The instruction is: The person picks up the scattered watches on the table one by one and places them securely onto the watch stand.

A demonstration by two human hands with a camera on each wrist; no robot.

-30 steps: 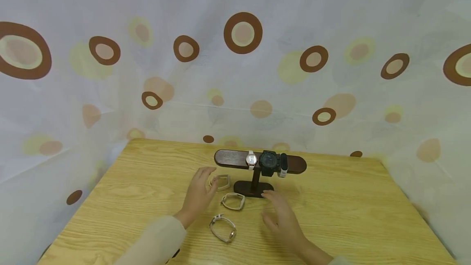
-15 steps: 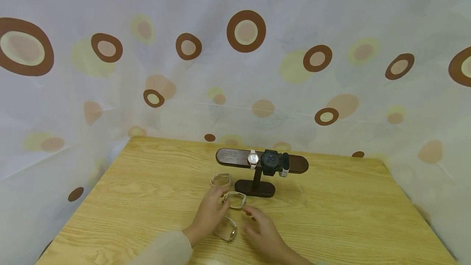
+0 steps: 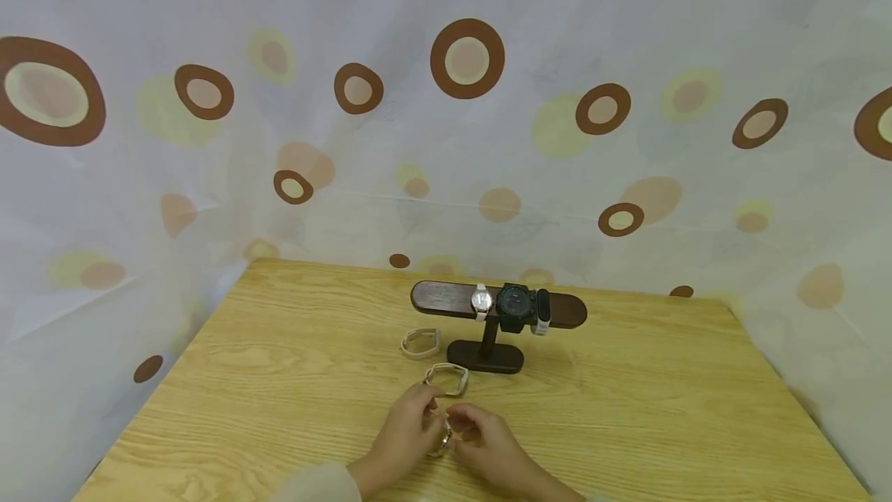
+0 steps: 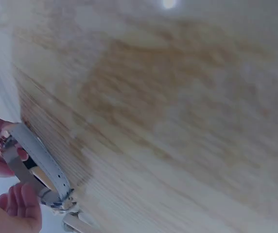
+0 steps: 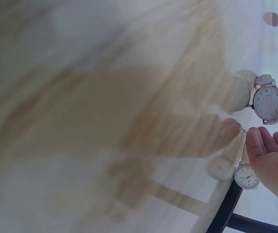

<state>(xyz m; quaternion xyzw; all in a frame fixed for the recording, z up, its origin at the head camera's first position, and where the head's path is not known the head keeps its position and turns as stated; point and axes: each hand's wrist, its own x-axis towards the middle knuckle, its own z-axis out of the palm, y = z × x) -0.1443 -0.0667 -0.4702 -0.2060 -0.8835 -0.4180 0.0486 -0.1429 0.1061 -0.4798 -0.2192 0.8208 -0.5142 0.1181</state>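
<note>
Near the front middle of the table, a light-strapped wristwatch with a gold-toned case (image 3: 446, 438) is between both hands. My left hand (image 3: 404, 434) bends its fingers round the strap side, covering part of the band. My right hand (image 3: 493, 448) curls in from the other side, thumb at the case. The left wrist view shows the watch's pale strap loop (image 4: 42, 158) raised off the table; the right wrist view shows its round white dial (image 5: 268, 103) with a fingertip at its edge. Just ahead lies another light-strapped watch (image 3: 456, 380).
Farther back lies a third pale-strapped watch (image 3: 421, 344). Behind it rises a dark wooden watch stand (image 3: 446, 297), bearing a white-strapped watch (image 3: 482, 300), a chunky black watch (image 3: 514, 304) and a fitness band (image 3: 542, 311). A spotted cloth (image 3: 390, 138) hangs behind the wood-grain table (image 3: 300, 339).
Both hands have come back toward the person and closed in on the nearest watch from either side. That watch has shifted slightly, and the hands now cover much of it.
</note>
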